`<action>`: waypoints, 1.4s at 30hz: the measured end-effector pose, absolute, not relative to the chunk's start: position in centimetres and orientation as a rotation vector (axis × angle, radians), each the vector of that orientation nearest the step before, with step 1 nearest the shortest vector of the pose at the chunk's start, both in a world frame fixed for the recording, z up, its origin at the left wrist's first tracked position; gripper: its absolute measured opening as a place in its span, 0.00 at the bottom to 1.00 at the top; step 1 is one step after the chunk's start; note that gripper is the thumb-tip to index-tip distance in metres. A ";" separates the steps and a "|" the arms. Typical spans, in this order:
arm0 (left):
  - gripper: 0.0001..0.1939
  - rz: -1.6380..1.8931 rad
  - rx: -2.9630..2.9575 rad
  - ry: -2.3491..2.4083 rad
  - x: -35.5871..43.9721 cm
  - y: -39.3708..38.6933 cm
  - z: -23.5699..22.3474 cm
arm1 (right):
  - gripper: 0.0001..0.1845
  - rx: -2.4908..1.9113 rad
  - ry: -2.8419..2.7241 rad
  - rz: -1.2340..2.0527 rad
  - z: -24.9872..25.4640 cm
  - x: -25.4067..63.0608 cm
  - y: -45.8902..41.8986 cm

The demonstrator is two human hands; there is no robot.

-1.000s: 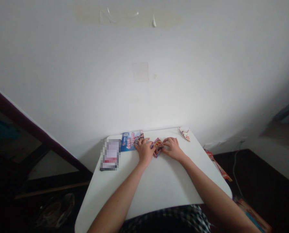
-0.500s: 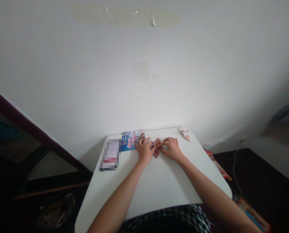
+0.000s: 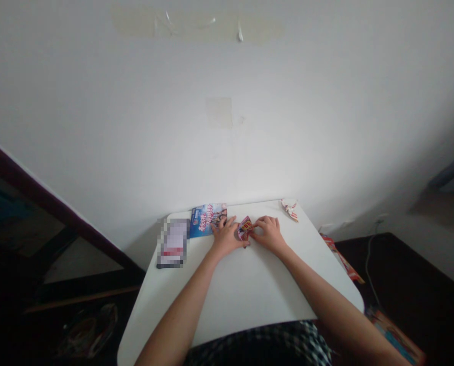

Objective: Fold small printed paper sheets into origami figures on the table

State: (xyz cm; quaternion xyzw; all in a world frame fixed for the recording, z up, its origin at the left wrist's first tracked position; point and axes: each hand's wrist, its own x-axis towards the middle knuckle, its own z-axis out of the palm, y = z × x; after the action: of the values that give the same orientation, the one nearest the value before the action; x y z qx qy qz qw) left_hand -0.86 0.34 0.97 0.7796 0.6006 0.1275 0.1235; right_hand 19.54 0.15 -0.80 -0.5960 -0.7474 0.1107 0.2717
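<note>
A small piece of folded paper, printed in red, yellow and purple, stands tilted between my hands over the white table. My left hand is around its left side, the thumb stretched along its lower edge and the other fingers spread towards a blue leaflet. From the right, my right hand pinches the paper's edge between thumb and fingertips. The exact left-hand contact is partly hidden. At the table's far right corner lies another folded paper piece, white and red.
A phone, blurred out, lies on the left of the table beside the leaflet. The white wall rises directly behind the table. Right of the table are a red packet and a cable.
My left thumb has swung down and outward along the paper's lower edge. The paper has turned and stands more upright, slightly further left. My right hand has barely moved.
</note>
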 end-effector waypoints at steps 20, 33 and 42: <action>0.34 0.376 2.244 1.761 -0.8 0.1 1.4 | 0.07 -1.338 -2.043 0.339 -2.3 22.1 2.4; 0.36 0.404 2.255 1.760 -0.7 0.1 1.4 | 0.06 -1.411 -2.042 0.277 -1.9 21.3 1.8; 0.37 0.391 2.293 1.728 -0.8 0.2 1.2 | 0.03 -1.432 -1.971 0.292 -1.4 20.6 1.0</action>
State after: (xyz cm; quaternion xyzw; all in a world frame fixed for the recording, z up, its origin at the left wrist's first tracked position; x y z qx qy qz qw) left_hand -0.79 0.23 1.21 0.7855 0.5919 0.1338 0.1216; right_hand 20.55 1.02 -1.38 -0.5495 -0.7562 0.1121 0.3371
